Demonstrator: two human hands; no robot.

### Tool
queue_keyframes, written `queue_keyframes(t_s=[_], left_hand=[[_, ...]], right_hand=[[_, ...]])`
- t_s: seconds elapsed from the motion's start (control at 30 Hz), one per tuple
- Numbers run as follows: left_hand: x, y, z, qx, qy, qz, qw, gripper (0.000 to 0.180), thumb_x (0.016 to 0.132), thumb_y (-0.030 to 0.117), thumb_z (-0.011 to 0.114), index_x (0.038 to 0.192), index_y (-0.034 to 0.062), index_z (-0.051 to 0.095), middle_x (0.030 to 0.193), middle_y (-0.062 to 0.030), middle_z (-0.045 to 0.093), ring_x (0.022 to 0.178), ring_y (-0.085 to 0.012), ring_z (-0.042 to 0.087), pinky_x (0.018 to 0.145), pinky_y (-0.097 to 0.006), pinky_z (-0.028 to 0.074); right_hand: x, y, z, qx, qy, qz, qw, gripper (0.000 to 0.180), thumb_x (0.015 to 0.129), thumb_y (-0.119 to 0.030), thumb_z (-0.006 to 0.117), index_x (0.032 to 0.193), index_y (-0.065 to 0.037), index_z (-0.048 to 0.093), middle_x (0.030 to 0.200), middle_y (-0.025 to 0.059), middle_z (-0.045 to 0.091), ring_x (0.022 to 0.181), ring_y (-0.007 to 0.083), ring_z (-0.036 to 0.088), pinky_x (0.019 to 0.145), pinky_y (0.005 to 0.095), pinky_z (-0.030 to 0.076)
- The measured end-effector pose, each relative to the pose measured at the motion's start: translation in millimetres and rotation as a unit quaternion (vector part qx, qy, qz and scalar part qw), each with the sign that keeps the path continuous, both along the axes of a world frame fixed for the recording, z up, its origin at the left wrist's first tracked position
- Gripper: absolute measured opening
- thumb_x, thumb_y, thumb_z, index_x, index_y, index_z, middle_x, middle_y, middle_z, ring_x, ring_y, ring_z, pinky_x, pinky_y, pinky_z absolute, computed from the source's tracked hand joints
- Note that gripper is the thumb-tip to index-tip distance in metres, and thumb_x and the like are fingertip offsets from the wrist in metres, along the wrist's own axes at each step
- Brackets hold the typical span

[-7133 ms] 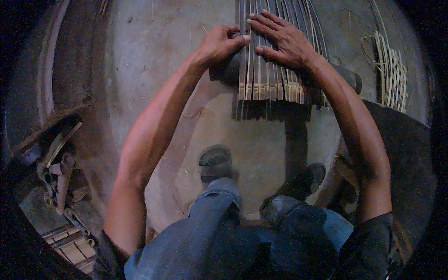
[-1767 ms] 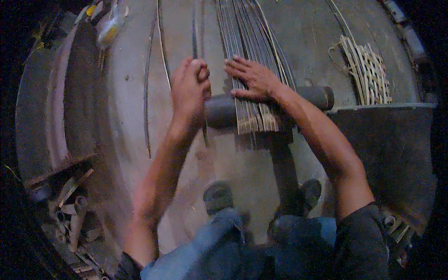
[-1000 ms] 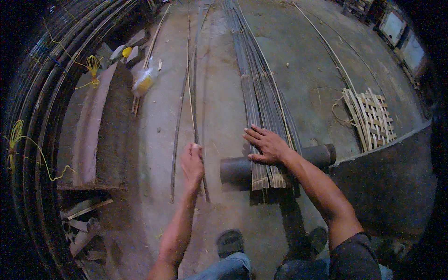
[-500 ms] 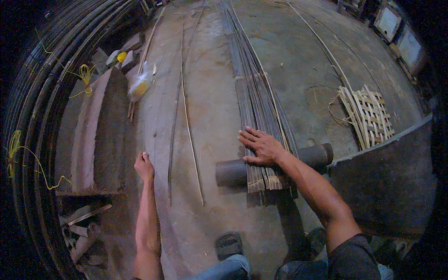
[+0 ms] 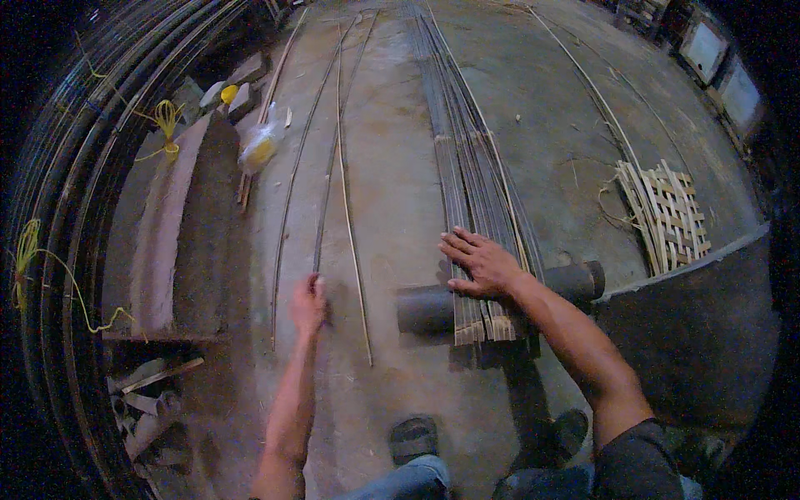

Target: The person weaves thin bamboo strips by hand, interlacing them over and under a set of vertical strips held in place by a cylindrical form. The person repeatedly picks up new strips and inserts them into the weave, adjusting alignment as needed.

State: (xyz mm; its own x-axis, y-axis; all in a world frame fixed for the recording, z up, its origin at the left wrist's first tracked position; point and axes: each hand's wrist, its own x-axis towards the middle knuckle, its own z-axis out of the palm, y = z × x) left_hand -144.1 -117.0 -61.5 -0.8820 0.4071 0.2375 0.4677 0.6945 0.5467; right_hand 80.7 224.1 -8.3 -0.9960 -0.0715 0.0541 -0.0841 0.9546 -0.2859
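My right hand [image 5: 485, 265] lies flat, fingers spread, on a bundle of long, thin dark bamboo strips [image 5: 467, 179]. Their pale near ends rest across a dark cylinder [image 5: 423, 310] on the floor. To the left, my left hand [image 5: 309, 305] is slightly blurred, its fingers closed around a single dark bamboo strip [image 5: 326, 200] that runs away across the floor. The hand and forearm hide this strip's near end. On either side of it lie another dark strip [image 5: 286, 208] and a lighter strip [image 5: 346, 208].
At right are a woven lattice piece [image 5: 671, 217] and a dark panel [image 5: 692, 325]. Left of me stands a long block [image 5: 187, 225], with a plastic bag [image 5: 260, 148] beyond it. Long dark poles [image 5: 71, 192] tied with yellow cord [image 5: 167, 121] line the left edge.
My left hand has moved right, onto the dark strip. Another dark strip now shows on the floor to its left. The right hand stays on the bundle; the view has shifted slightly.
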Motion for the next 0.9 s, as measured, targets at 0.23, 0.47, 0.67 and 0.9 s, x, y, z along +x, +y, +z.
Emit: queue_keyframes(t_s=[0.23,0.47,0.67,0.9], left_hand=[[14.6,64.8,-5.3,-0.048,-0.068,-0.06,0.995,0.034,0.082,0.022,0.067,0.11,0.0049,0.065,0.094,-0.016,0.066,0.091,-0.0322,0.063,0.081,-0.043,0.049],[66.2,136.1,38.4,0.007,-0.196,-0.228,0.954,0.034,0.092,0.028,0.06,0.114,0.0013,0.064,0.105,-0.0169,0.069,0.097,-0.0261,0.066,0.087,-0.036,0.05],[87.7,174.1,31.9,-0.061,-0.281,-0.286,0.914,0.041,0.089,0.037,0.057,0.108,0.0026,0.068,0.101,-0.0174,0.07,0.091,-0.0309,0.068,0.084,-0.039,0.05],[90.1,180.9,35.1,-0.055,-0.318,-0.303,0.897,0.042,0.09,0.038,0.056,0.105,0.0011,0.068,0.096,-0.0201,0.069,0.09,-0.0317,0.067,0.082,-0.04,0.049]], right_hand=[[-4.4,-4.8,3.6,-0.006,-0.004,0.002,1.0,0.076,0.088,-0.055,0.05,0.143,-0.004,0.037,0.152,0.0138,0.031,0.143,0.032,0.022,0.117,0.0419,0.021],[-2.7,10.2,-10.7,0.01,0.001,0.015,1.0,0.078,0.088,-0.054,0.051,0.146,-0.005,0.032,0.152,0.0145,0.031,0.142,0.0333,0.024,0.117,0.0419,0.021],[-3.2,1.7,-11.1,0.02,0.027,0.017,0.999,0.079,0.089,-0.056,0.048,0.149,-0.008,0.026,0.154,0.0121,0.029,0.143,0.0328,0.023,0.117,0.0415,0.02],[-8.2,11.4,-23.7,0.041,0.071,0.038,0.996,0.082,0.089,-0.062,0.047,0.148,-0.01,0.028,0.153,0.0126,0.031,0.14,0.0359,0.028,0.116,0.0426,0.024]])
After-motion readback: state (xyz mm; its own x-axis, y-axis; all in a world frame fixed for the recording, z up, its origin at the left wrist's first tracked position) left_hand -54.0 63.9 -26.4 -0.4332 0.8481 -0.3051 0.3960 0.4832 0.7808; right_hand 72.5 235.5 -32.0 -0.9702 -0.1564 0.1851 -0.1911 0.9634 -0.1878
